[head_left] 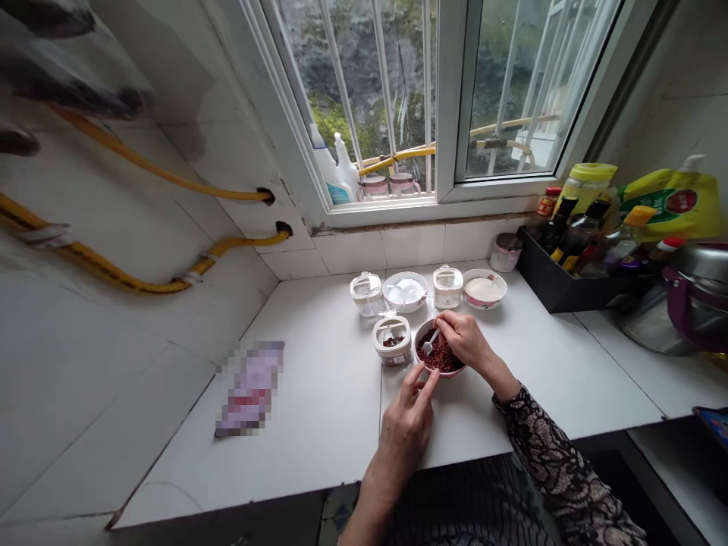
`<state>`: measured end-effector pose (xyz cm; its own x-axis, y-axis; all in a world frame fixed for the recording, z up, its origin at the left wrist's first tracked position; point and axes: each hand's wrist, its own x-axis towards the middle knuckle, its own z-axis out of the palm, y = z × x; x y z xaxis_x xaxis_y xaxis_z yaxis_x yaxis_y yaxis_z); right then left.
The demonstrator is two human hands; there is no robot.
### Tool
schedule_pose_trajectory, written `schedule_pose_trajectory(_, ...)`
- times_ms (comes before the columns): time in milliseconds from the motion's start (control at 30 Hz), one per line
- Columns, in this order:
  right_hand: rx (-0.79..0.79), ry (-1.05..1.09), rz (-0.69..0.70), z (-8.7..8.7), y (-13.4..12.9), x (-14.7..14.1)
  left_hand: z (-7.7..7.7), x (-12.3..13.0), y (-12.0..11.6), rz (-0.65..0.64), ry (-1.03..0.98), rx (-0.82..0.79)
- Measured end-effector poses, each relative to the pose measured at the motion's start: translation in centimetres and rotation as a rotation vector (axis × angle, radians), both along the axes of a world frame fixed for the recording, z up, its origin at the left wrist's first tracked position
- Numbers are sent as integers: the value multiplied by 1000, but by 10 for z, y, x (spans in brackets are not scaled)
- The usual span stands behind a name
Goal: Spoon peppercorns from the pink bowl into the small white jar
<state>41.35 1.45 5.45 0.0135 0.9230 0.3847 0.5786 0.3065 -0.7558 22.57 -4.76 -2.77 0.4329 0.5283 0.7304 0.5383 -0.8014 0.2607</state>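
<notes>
My right hand (463, 340) pinches a small white spoon (431, 341), its scoop end over the bowl of dark red grains (440, 359). The fingertips of my left hand (410, 413) touch the near rim of that bowl, with the index and middle fingers spread and nothing held. Just left of the bowl stands a square clear jar (392, 350) with its lid raised and some of the same grains inside. Behind are a bowl of white powder (405, 291), a bowl of pale grains (484, 289) and two more clear jars (365, 293), (448, 287).
A pixelated purple packet (250, 388) lies on the white counter (318, 425) at the left. At the right are a black box of bottles (569, 277), a lidded jar (506, 252) and a steel pot (671, 303). A barred window (449, 192) is behind.
</notes>
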Motion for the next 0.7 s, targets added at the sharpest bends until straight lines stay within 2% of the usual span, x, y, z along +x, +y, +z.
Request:
schedule_pose_trajectory(233, -99, 197, -22, 2, 1, 6, 1, -1, -1, 6, 4, -16)
schedule_pose_trajectory(500, -88, 83, 25, 0, 0, 1, 0, 0, 0, 7, 0, 4)
schedule_pose_trajectory(700, -123, 181, -11, 2, 1, 6, 3, 0, -2, 3, 1, -16)
